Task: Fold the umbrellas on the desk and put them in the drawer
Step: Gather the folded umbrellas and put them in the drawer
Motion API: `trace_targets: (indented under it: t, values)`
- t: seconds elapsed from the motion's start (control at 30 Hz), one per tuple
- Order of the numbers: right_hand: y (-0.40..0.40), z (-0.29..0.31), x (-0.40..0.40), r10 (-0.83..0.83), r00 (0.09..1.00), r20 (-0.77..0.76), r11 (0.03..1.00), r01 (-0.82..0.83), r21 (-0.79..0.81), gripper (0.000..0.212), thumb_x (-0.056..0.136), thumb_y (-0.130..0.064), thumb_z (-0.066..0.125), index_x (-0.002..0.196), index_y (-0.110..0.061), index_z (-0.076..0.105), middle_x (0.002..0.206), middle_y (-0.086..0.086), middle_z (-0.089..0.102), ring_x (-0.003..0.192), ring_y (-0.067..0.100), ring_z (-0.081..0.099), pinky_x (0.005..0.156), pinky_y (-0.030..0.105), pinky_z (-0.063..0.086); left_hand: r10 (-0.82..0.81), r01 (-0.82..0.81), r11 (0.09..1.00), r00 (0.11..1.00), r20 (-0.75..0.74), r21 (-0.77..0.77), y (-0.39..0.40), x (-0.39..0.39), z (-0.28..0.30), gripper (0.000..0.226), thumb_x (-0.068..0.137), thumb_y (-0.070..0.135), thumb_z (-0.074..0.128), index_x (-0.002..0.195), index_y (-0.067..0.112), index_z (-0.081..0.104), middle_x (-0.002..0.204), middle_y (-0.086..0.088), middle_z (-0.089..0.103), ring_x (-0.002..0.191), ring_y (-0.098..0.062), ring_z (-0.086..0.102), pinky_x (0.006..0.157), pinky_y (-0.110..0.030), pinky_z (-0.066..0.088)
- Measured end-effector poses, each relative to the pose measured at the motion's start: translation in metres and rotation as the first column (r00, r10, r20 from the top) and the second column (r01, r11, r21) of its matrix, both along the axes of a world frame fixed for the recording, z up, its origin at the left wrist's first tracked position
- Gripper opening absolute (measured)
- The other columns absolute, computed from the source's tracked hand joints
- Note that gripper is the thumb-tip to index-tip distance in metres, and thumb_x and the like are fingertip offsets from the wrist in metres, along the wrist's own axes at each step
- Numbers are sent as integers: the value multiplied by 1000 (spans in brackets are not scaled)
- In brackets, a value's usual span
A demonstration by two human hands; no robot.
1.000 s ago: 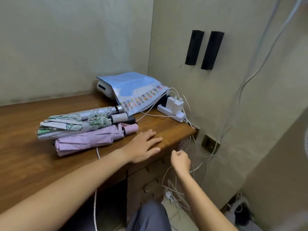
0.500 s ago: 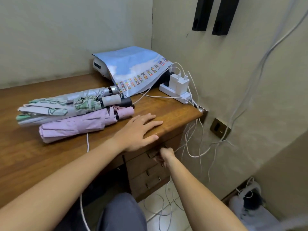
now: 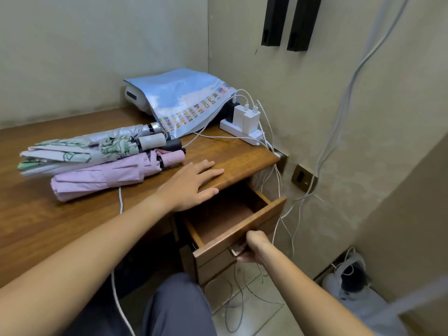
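Umbrellas first: the pink umbrella [image 3: 109, 174] and the green floral umbrella [image 3: 80, 151] look folded already, lying side by side on the desk [image 3: 60, 221] with a silver umbrella [image 3: 126, 132] tucked just behind the floral one. A dark handle pokes out between them, so maybe a fourth is in the pile, can't really tell. None of them is in the drawer [image 3: 238, 235] yet.

So my read is the folding part is basically done and the stowing part is all that's left. The drawer sits just under the desk's near right corner, pulled out partway, and what shows of the inside is bare wood — nothing in it that I can see.

Hands: the left hand [image 3: 191, 184] lies flat on the desk edge right above the drawer, fingers spread, a little way right of the pink umbrella's handle. The right hand [image 3: 252, 248] is curled around the drawer's metal pull.

White charger cables [image 3: 278, 214] dangle right beside the drawer's far side — could snag, I'd guess.
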State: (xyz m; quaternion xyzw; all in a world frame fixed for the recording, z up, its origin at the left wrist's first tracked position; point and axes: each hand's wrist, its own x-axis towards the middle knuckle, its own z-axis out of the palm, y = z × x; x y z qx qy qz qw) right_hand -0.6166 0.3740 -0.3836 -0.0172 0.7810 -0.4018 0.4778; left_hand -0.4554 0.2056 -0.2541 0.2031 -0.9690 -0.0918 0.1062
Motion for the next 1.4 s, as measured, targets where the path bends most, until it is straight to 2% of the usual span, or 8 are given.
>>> trace_targets:
  t: [0.2, 0.3, 0.43, 0.57, 0.83, 1.07, 1.23, 1.4]
  values:
    - [40, 33, -6, 431, 902, -27, 856, -400, 327, 30, 102, -15, 49, 122, 5, 60, 117, 21, 70, 100, 32, 74, 66, 32, 64, 43, -44, 995, 999, -14, -86, 7, 2, -4, 63, 99, 59, 43, 156, 33, 40, 164, -2, 35, 153, -19, 28, 125, -45, 25]
    - [46, 57, -13, 709, 643, -289, 648, -433, 626, 39, 95, -21, 56, 129, -4, 64, 119, 11, 71, 98, 26, 74, 68, 31, 60, 64, -65, 995, 998, -18, -82, 10, 6, -5, 66, 96, 58, 37, 155, 30, 43, 163, -4, 38, 152, -21, 31, 123, -45, 29]
    - [38, 100, -1, 692, 135, -709, 706, -329, 627, 20, 98, -29, 50, 101, -16, 64, 101, 6, 65, 93, 28, 64, 73, 35, 46, 51, -52, 996, 999, -14, -69, 12, 14, -7, 56, 105, 50, 36, 158, 30, 38, 165, -1, 33, 154, -19, 25, 125, -43, 23]
    - [34, 99, 21, 712, -143, -688, 561, -473, 679, 32, 98, -37, 47, 109, -14, 66, 112, 8, 65, 107, 28, 62, 83, 38, 49, 60, -60, 996, 998, 7, -60, 18, 21, -8, 52, 110, 41, 36, 160, 28, 32, 168, -2, 27, 156, -20, 18, 127, -40, 15]
    - [13, 112, 29, 894, -61, -443, 362, -485, 796, 38, 96, -37, 58, 126, -14, 62, 125, 9, 64, 110, 30, 65, 86, 38, 52, 33, -34, 999, 999, -21, -42, 17, 51, 8, 45, 107, 38, 43, 150, 27, 51, 161, -3, 40, 151, -21, 31, 124, -42, 26]
    - [-57, 213, 89, 300, 53, -952, 691, -701, 179, 26, 89, -33, 51, 68, -18, 52, 81, 8, 65, 80, 32, 61, 68, 38, 47, 275, -463, 806, 844, -460, -368, -45, 124, 44, 50, 79, 34, 53, 123, 12, 65, 138, -14, 56, 134, -37, 50, 109, -48, 33]
    - [-136, 232, 120, 165, -27, -986, 406, -909, 92, 21, 86, -19, 60, 107, -16, 62, 111, 4, 58, 101, 22, 55, 85, 42, 49, 588, -548, 768, 808, 28, -331, -85, 171, 55, 131, 60, 100, 29, 162, 18, 21, 161, -14, 36, 152, -33, 27, 123, -50, 17]
    - [-209, 232, 136, 274, -171, -946, 246, -939, 241, 78, 88, -43, 75, 152, -17, 41, 165, 6, 29, 152, 26, 25, 123, 46, 26, 409, -361, 877, 907, 101, -318, -98, 191, 75, 133, 50, 95, 65, 156, 23, 29, 154, 3, 41, 139, -22, 38, 112, -43, 33]
